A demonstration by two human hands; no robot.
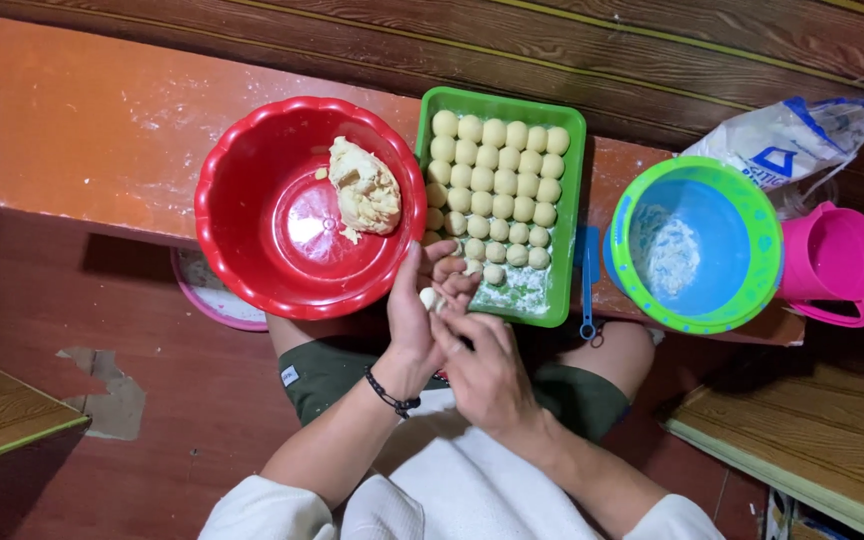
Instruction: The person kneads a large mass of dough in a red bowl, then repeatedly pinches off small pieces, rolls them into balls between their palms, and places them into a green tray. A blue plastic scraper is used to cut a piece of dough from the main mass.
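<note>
Both hands meet just in front of the tray, over the person's lap. Left hand (414, 318) is cupped, palm facing inward, fingers curled around a small pale dough piece (430, 298) that shows between the two hands. Right hand (484, 368) presses against the left, fingers bent onto the same piece; how much of it they grip, cannot tell. A black wristband (390, 395) sits on the left wrist.

Just past the hands: green tray (572, 180) on the orange bench (82, 130), packed with rows of dough balls (497, 180), loose flour at its near end. Touching the tray's left side, a red bowl (252, 230) with a dough lump (364, 188) near its far right wall. Right of the tray, a blue utensil (589, 290) hangs at the bench edge, then a blue bowl with green rim (697, 245) with flour inside. Further right, a pink jug (837, 260); behind it, a flour bag (792, 135).
</note>
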